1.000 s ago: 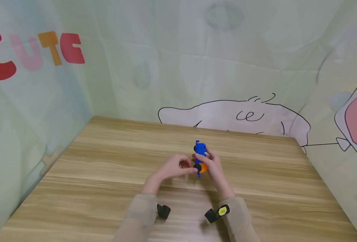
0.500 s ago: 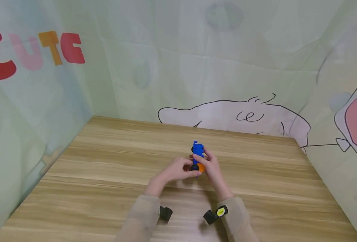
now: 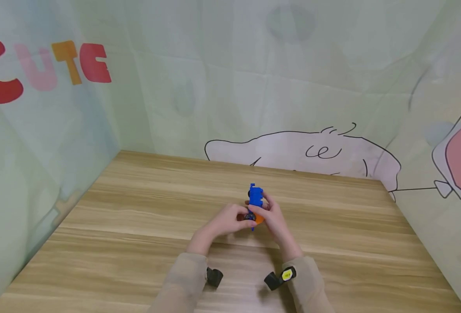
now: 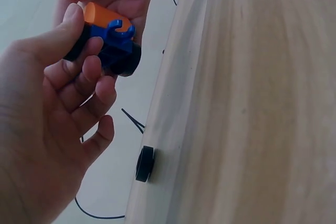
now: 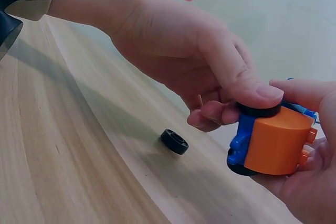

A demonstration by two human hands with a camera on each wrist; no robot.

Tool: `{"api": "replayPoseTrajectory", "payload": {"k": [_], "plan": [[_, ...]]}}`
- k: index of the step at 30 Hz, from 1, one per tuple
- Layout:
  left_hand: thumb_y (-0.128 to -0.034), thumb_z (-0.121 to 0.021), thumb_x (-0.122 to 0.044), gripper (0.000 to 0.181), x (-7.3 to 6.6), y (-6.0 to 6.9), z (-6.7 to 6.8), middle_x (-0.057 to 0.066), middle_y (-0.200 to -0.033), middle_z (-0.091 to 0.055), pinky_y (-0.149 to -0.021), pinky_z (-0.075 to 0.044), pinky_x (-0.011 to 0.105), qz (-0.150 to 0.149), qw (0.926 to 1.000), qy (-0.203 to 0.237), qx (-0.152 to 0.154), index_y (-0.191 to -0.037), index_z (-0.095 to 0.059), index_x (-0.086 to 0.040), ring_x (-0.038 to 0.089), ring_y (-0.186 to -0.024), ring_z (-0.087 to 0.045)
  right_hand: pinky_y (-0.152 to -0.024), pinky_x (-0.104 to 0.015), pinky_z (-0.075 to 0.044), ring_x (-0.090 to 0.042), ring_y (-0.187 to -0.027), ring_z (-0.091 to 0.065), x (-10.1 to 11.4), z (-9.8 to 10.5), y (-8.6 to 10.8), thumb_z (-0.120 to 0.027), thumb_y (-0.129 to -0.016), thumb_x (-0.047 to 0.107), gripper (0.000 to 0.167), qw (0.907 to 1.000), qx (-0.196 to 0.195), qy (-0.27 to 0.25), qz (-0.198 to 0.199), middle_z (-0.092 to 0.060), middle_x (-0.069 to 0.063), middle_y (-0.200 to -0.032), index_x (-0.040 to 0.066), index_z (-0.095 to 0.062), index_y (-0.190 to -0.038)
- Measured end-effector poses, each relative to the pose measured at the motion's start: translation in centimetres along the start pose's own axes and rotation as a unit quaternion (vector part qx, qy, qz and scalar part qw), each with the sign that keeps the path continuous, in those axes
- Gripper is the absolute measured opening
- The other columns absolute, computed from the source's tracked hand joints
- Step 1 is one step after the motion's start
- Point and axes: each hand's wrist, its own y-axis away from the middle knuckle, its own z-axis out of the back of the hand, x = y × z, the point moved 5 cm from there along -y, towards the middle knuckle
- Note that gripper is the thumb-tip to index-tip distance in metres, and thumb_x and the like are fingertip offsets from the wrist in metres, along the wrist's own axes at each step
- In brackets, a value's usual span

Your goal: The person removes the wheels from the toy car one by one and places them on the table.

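Observation:
A blue toy vehicle (image 3: 256,196) with an orange rounded block (image 5: 278,142) and black wheels is held above the table by both hands. My right hand (image 3: 276,221) grips its body from the right. My left hand (image 3: 226,221) pinches a black wheel (image 4: 77,45) at the near end, its thumb (image 5: 268,94) lying over that wheel in the right wrist view. A blue hook (image 4: 121,29) sticks out at the end facing the left wrist camera. Another black wheel (image 4: 129,61) is on the opposite side. The fingers partly cover the body.
A loose black wheel (image 5: 174,141) stands on the wooden table (image 3: 136,208), also in the left wrist view (image 4: 145,164). Printed cloth walls (image 3: 230,87) rise behind the table and at both sides. Black wrist cameras are strapped at both sleeves.
The toy has shifted slightly left. My left hand, whose fingers were at the wheel's edge, has moved a little right and its thumb and fingers have closed on the wheel.

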Motion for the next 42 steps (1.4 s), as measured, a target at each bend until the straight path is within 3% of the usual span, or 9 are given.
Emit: {"api": "replayPoseTrajectory", "payload": {"k": [7,15,19,26,31,42], "plan": [[-0.0909,-0.069,-0.029,0.026,-0.06,-0.07,0.02,-0.007,-0.063,-0.045,-0.055,-0.031,0.017,-0.017,0.9998,-0.002,-0.007,-0.079,-0.065,-0.006,0.003,-0.058,-0.040,-0.108,-0.045,-0.042,-0.029,-0.117,-0.063,0.20,0.28,-0.05,-0.062,-0.093,0.013,0.064,0.9999,-0.002,0.010,0.006,-0.059,-0.027,-0.131,-0.003,-0.032,-0.148],[-0.0899,-0.071,-0.027,0.026,0.06,-0.11,0.15,-0.007,-0.062,-0.046,-0.053,-0.032,0.017,-0.009,0.9996,0.012,-0.025,-0.078,-0.065,-0.005,0.003,-0.057,-0.041,-0.086,-0.022,-0.052,-0.009,-0.094,-0.067,0.23,0.10,-0.05,-0.062,-0.092,0.008,0.045,1.0000,0.001,-0.003,-0.002,-0.063,-0.027,-0.124,-0.010,-0.050,-0.131],[-0.0900,-0.070,-0.027,0.026,-0.02,-0.13,0.13,-0.007,-0.063,-0.046,-0.053,-0.031,0.016,-0.010,0.9996,0.008,-0.024,-0.079,-0.065,-0.004,0.003,-0.057,-0.040,-0.086,-0.023,-0.051,-0.008,-0.089,-0.067,0.06,0.08,-0.13,-0.063,-0.092,0.009,0.041,0.9999,-0.010,-0.004,-0.006,-0.066,-0.026,-0.120,-0.009,-0.053,-0.128],[-0.0911,-0.069,-0.026,0.024,-0.28,-0.15,-0.02,-0.005,-0.065,-0.046,-0.055,-0.031,0.017,-0.019,0.9998,0.006,-0.009,-0.082,-0.065,-0.004,0.004,-0.060,-0.040,-0.085,-0.022,-0.051,-0.010,-0.085,-0.067,0.06,0.17,-0.12,-0.064,-0.090,0.009,0.037,0.9990,-0.043,-0.006,0.008,-0.074,-0.013,-0.100,-0.012,-0.059,-0.119],[-0.0938,-0.065,-0.024,0.021,-0.38,-0.26,-0.27,-0.005,-0.067,-0.048,-0.058,-0.033,0.017,-0.021,0.9998,0.006,-0.002,-0.086,-0.065,-0.004,0.005,-0.062,-0.041,-0.079,-0.020,-0.051,-0.009,-0.083,-0.065,0.07,0.31,-0.06,-0.065,-0.088,0.008,0.037,0.9975,-0.068,-0.008,0.012,-0.074,-0.012,-0.098,-0.013,-0.059,-0.118],[-0.0937,-0.065,-0.017,0.021,-0.34,-0.20,-0.46,-0.006,-0.063,-0.042,-0.055,-0.030,0.016,-0.062,0.9973,0.031,-0.024,-0.079,-0.058,-0.004,0.002,-0.058,-0.038,-0.078,-0.022,-0.048,-0.011,-0.081,-0.060,0.30,0.29,0.00,-0.068,-0.087,0.012,0.033,0.9962,-0.087,0.012,0.007,-0.070,-0.005,-0.088,-0.012,-0.064,-0.109]]}}
